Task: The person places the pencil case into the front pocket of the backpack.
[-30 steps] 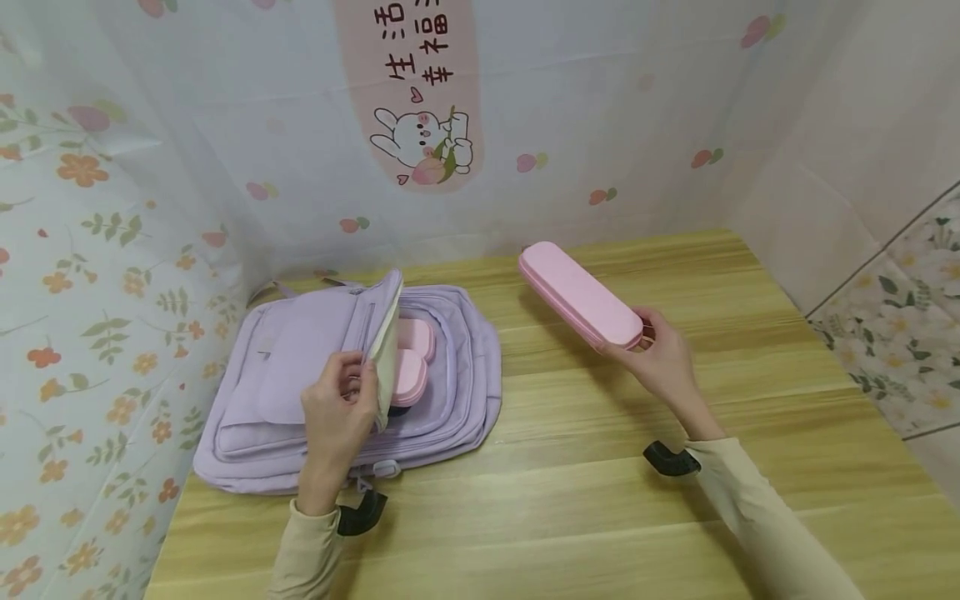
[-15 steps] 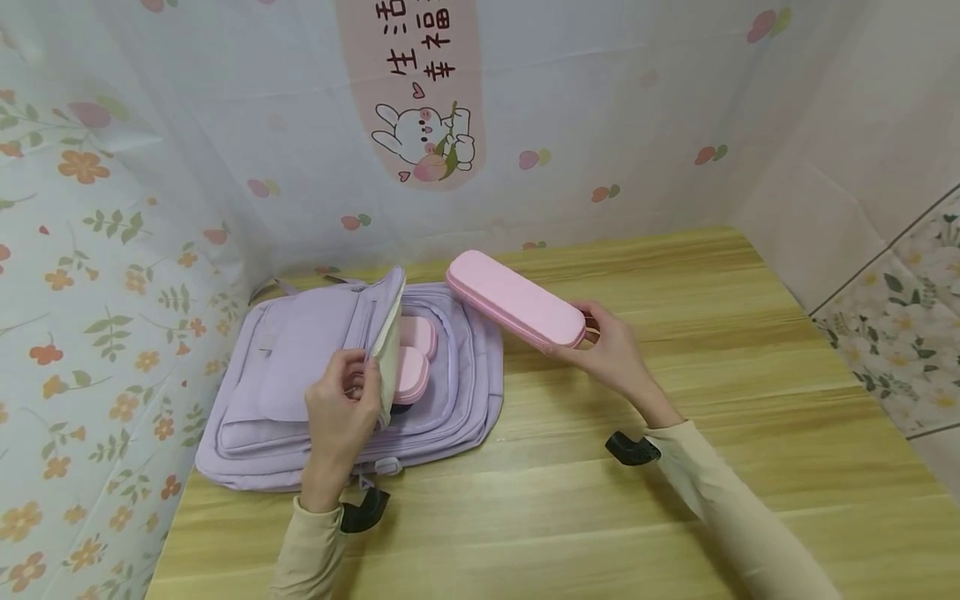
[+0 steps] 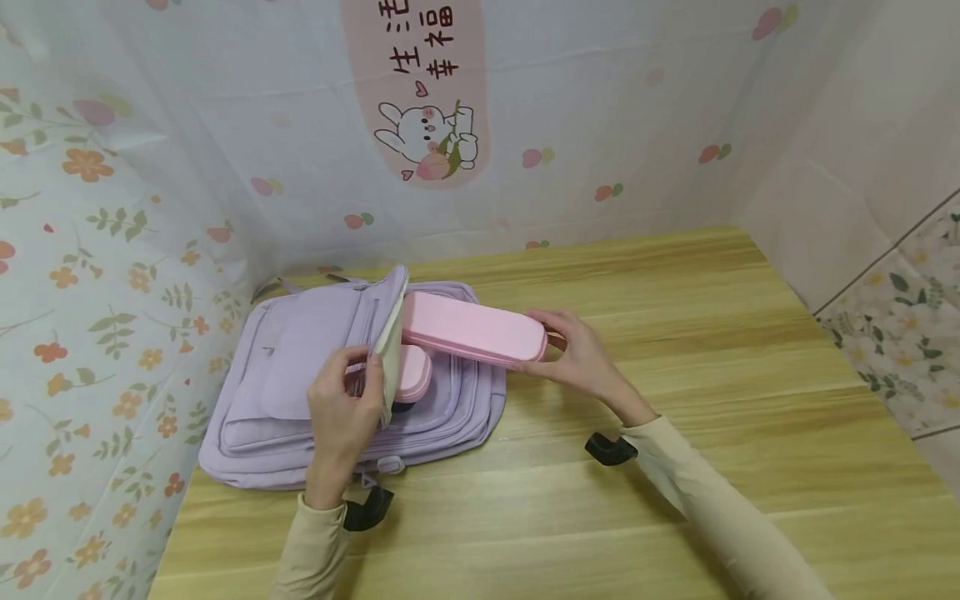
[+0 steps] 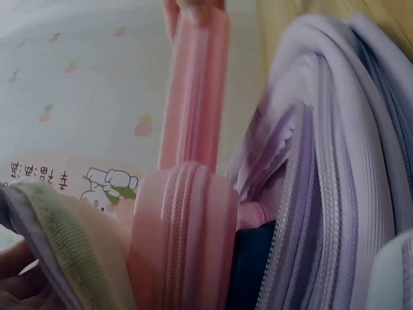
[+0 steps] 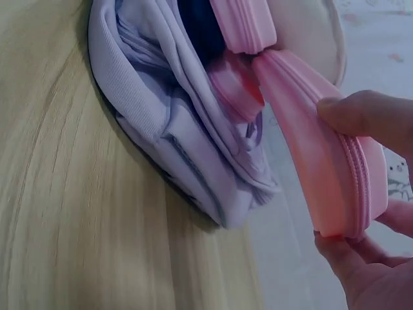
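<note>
A lilac backpack (image 3: 300,350) lies flat on the table with its front pocket unzipped. My left hand (image 3: 342,402) pinches the edge of the pocket's cream-lined flap (image 3: 387,346) and holds it up. In my right hand (image 3: 581,358) is the near end of a long pink zippered pencil case (image 3: 476,327), gripped between thumb and fingers. Its far end is at the pocket mouth, partly behind the flap. Another pink case (image 3: 413,372) sticks out of the pocket beside it. The right wrist view shows one more pink case (image 5: 239,90) lower inside, next to something dark blue (image 5: 201,29).
The wooden table (image 3: 570,500) extends to the right and front of the backpack. A patterned curtain (image 3: 300,125) hangs behind and along the left. A lilac buckle (image 3: 390,465) lies at the bag's near edge.
My right hand has carried the pink pencil case left from above the table to the pocket mouth, levelling its angle. The left hand keeps holding the flap up.
</note>
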Action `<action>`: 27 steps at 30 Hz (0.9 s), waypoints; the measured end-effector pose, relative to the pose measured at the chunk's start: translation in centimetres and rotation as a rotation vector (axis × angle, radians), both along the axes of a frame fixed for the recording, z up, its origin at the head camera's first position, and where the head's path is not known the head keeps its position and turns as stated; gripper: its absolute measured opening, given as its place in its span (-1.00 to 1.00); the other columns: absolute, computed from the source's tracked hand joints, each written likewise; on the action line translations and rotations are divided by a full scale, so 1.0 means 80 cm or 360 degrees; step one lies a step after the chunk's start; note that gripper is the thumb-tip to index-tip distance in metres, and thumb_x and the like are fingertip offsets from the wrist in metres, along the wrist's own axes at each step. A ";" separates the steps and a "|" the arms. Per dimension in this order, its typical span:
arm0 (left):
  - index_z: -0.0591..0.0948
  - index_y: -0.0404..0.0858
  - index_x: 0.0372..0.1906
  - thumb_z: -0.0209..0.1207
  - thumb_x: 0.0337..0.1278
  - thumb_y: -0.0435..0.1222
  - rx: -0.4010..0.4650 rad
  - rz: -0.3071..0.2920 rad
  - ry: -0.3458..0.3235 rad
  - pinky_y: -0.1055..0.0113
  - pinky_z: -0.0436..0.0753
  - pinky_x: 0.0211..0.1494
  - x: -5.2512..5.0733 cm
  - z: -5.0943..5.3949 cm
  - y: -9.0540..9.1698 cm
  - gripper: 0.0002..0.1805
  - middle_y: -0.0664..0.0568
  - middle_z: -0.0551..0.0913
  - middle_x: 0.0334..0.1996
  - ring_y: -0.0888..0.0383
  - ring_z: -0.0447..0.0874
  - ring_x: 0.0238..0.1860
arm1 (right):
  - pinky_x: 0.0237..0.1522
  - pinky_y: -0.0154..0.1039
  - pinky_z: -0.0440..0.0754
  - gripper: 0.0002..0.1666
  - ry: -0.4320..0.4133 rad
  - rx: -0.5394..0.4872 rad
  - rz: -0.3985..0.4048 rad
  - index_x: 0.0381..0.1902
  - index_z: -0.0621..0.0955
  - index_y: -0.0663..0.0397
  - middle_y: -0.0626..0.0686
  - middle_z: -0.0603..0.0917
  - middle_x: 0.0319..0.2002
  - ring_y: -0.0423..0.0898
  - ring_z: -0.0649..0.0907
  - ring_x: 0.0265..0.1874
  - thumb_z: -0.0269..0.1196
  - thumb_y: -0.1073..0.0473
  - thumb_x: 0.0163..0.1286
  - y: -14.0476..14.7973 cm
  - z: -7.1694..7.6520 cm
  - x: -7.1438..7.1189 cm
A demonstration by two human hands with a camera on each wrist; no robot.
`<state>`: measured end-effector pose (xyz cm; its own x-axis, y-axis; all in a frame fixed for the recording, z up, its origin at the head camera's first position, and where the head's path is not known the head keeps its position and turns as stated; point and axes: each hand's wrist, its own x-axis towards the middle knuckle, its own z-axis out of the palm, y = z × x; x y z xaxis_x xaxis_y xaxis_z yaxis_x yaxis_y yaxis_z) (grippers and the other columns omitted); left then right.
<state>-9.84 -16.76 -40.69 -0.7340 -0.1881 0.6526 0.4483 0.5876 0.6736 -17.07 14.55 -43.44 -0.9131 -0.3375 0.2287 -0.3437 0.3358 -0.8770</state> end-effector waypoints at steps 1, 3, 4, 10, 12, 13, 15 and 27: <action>0.65 -0.52 -0.23 0.21 0.20 -0.53 0.0034 -0.0018 -0.0023 0.68 0.63 -0.12 -0.001 0.000 0.001 -0.91 -0.28 0.78 -0.18 -0.02 0.78 -0.24 | 0.24 -0.03 0.61 -0.09 0.0003 -0.0005 0.0006 0.31 0.52 0.27 0.26 0.54 0.17 0.17 0.57 0.18 0.63 0.26 -0.02 -0.002 0.000 -0.002; 0.62 -0.54 -0.19 0.17 0.27 -0.52 0.0085 -0.0042 -0.0103 0.68 0.63 -0.11 -0.001 0.001 0.002 -0.89 -0.31 0.77 -0.14 0.02 0.77 -0.19 | 0.27 0.00 0.59 -0.09 0.0010 -0.0019 0.0019 0.33 0.50 0.27 0.27 0.55 0.18 0.18 0.57 0.20 0.62 0.28 0.00 -0.006 0.000 -0.007; 0.60 -0.54 -0.18 0.15 0.30 -0.51 0.0117 -0.0055 -0.0142 0.68 0.63 -0.14 -0.001 0.000 0.002 -0.88 -0.32 0.77 -0.14 0.08 0.77 -0.20 | 0.28 0.01 0.58 -0.09 0.0013 -0.0022 0.0019 0.33 0.49 0.29 0.28 0.56 0.20 0.19 0.57 0.21 0.61 0.29 0.01 -0.008 0.000 -0.009; 0.53 -0.53 -0.13 0.04 0.42 -0.43 0.0165 -0.0071 -0.0273 0.66 0.49 -0.47 0.001 0.001 0.002 -0.83 -0.30 0.73 -0.39 0.43 0.54 -0.48 | 0.35 0.02 0.53 -0.09 0.0013 -0.0066 0.0022 0.37 0.42 0.34 0.32 0.54 0.28 0.23 0.55 0.28 0.55 0.40 0.06 -0.015 0.008 -0.029; 0.52 -0.53 -0.13 0.01 0.44 -0.43 0.0168 -0.0083 -0.0273 0.64 0.43 -0.52 0.001 0.001 0.001 -0.82 -0.28 0.71 -0.43 0.44 0.47 -0.54 | 0.35 -0.02 0.53 -0.09 0.0008 -0.0097 0.0037 0.38 0.41 0.35 0.32 0.53 0.29 0.22 0.54 0.29 0.53 0.43 0.07 -0.018 0.012 -0.034; 0.51 -0.53 -0.13 0.01 0.44 -0.43 0.0177 -0.0091 -0.0272 0.63 0.41 -0.54 0.001 0.001 0.001 -0.82 -0.28 0.69 -0.45 0.43 0.45 -0.56 | 0.35 -0.04 0.53 -0.09 0.0003 -0.0113 0.0044 0.38 0.41 0.35 0.32 0.53 0.30 0.21 0.53 0.29 0.53 0.44 0.08 -0.020 0.014 -0.036; 0.51 -0.54 -0.13 0.01 0.44 -0.43 0.0204 -0.0115 -0.0267 0.62 0.39 -0.55 0.000 0.001 0.000 -0.82 -0.28 0.68 -0.46 0.43 0.43 -0.58 | 0.35 -0.10 0.52 -0.10 -0.0001 -0.0157 0.0055 0.39 0.41 0.35 0.32 0.51 0.29 0.21 0.53 0.29 0.51 0.46 0.08 -0.023 0.015 -0.040; 0.48 -0.53 -0.15 0.00 0.44 -0.44 0.0253 -0.0177 -0.0294 0.58 0.35 -0.59 0.000 0.004 -0.005 -0.85 -0.24 0.62 -0.50 0.42 0.38 -0.61 | 0.36 -0.09 0.53 -0.19 -0.0001 -0.0312 -0.0006 0.33 0.49 0.26 0.25 0.59 0.26 0.15 0.58 0.27 0.54 0.34 0.12 -0.054 0.016 -0.054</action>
